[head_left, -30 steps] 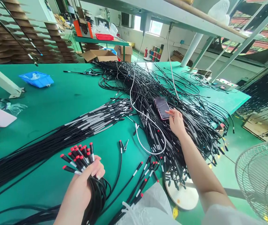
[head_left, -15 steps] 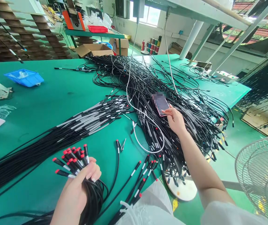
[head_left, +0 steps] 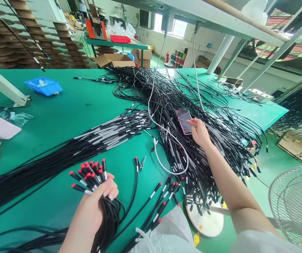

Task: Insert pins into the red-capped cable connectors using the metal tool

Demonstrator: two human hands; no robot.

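Head view, phone: a dark-screened, pink-edged rectangular phone (head_left: pixel 185 123) lies aslant on the wide heap of black cables (head_left: pixel 166 95); it could slide if the uneven cables beneath shifted under a press.
Red-capped bunch: a thick bunch of black cables with red-capped ends (head_left: pixel 89 177) rises out of the left hand (head_left: pixel 95 205) over the green table (head_left: pixel 63 116); the caps fan at uneven heights, so a slackened grip could drop the outer cables.
White cord: a thin white looped cord (head_left: pixel 176 173) crosses the heap's near edge and could snag if cables there were pulled.
Left fingers: closed round the bunch just below its caps, thumb across the front, no gap showing.
Right fingers: on the right hand (head_left: pixel 200 133), partly open and loosely bent, gripping nothing; the forefinger is at or just over the phone's screen, touch uncertain.
Silver clip: a small metal clip (head_left: pixel 141 163) lies beside one loose red-capped cable (head_left: pixel 136 168).
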